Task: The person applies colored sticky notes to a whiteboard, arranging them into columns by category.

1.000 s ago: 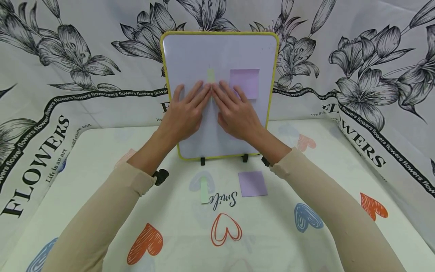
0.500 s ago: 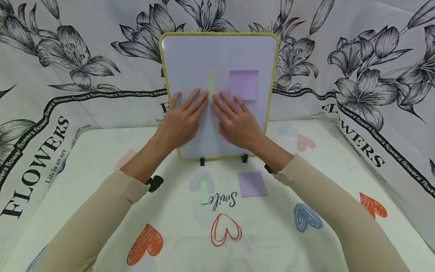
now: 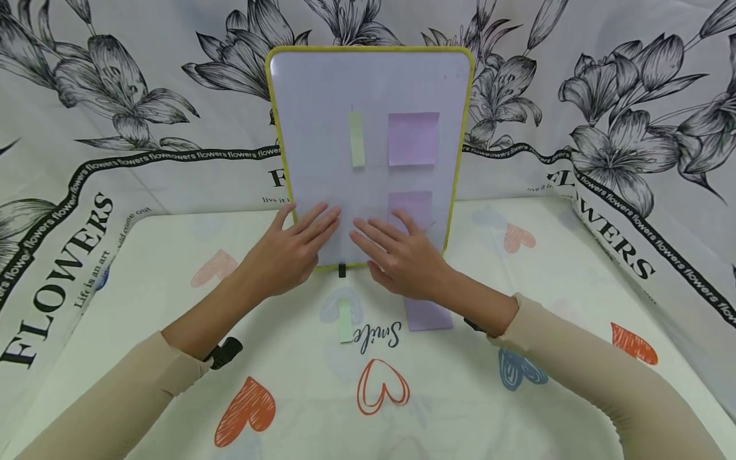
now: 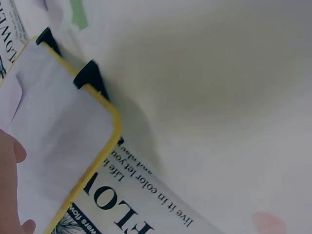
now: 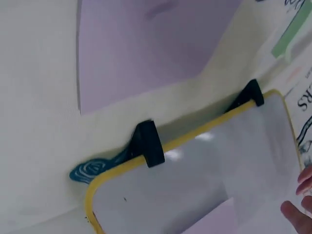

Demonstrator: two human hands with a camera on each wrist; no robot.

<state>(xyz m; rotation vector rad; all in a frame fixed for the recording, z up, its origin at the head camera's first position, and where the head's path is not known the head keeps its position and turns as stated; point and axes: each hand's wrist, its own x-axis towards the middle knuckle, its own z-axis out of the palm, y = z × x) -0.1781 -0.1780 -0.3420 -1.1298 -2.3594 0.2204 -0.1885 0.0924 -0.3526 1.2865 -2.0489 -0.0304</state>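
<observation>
A small yellow-framed whiteboard (image 3: 322, 83) stands upright on black stand feet (image 5: 147, 144). A narrow green sticky strip (image 3: 357, 140) is on its middle, with a purple sticky note (image 3: 413, 139) to the right. Below that, a second purple note (image 3: 410, 204) is partly covered by my right hand (image 3: 405, 259). My left hand (image 3: 290, 255) is at the board's lower left. Both hands have spread, extended fingers and hold nothing; whether they touch the board I cannot tell. On the table lies a purple sticky pad (image 5: 146, 53), partly behind my right hand in the head view.
A green sticky strip or pad (image 3: 345, 321) lies on the white tablecloth (image 3: 310, 390), which is printed with hearts and "Smile". Behind the board hangs a flower-printed cloth (image 3: 517, 38). Dark bands (image 3: 225, 353) sit at both wrists.
Both hands have slid from the board's middle down to its lower part and moved slightly apart. The whole green strip and part of the lower purple note now show.
</observation>
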